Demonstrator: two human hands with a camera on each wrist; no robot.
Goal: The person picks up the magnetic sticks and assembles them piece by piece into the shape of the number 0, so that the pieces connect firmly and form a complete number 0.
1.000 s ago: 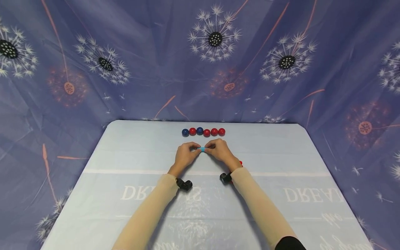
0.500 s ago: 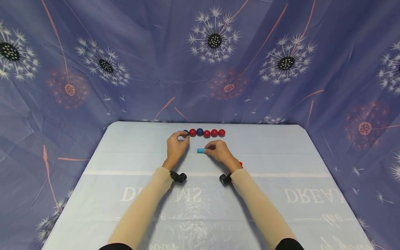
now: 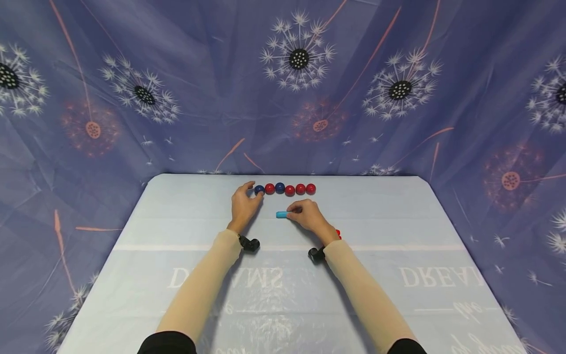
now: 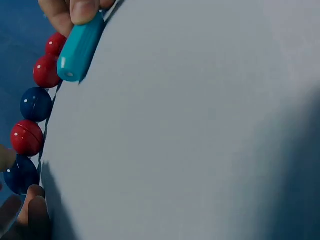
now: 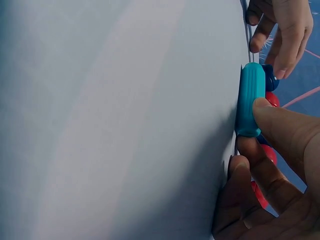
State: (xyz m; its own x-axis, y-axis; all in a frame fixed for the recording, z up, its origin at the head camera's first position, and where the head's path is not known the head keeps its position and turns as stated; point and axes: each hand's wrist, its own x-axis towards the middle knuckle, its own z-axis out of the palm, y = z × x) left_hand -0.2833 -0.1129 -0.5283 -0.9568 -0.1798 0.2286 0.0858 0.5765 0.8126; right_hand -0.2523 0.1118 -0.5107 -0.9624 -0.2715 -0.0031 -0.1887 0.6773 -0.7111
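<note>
At the left end of a row of glossy balls, my left hand [image 3: 241, 207] has its thumb and fingers spread about a dark blue ball [image 4: 20, 176]. The thumb overlaps the ball's near side in the head view. A red ball [image 4: 26, 138] sits beside it in the row. My right hand [image 3: 307, 215] pinches a short turquoise ridged cylinder [image 5: 251, 100] between thumb and fingers, close over the table in front of the row. One end of the cylinder sticks out to the left, and the fingers cover the other end.
The row continues with another dark blue ball [image 3: 280, 188] and several red balls [image 3: 300, 189] along the far side of the white-covered table [image 3: 185, 221]. A small red object [image 3: 338, 234] is partly hidden behind my right wrist. A purple patterned cloth [image 3: 212, 98] hangs behind.
My left hand has let go of the turquoise cylinder and moved left and away from me to the end blue ball, its fingers now wider apart. The right hand keeps the cylinder in place.
</note>
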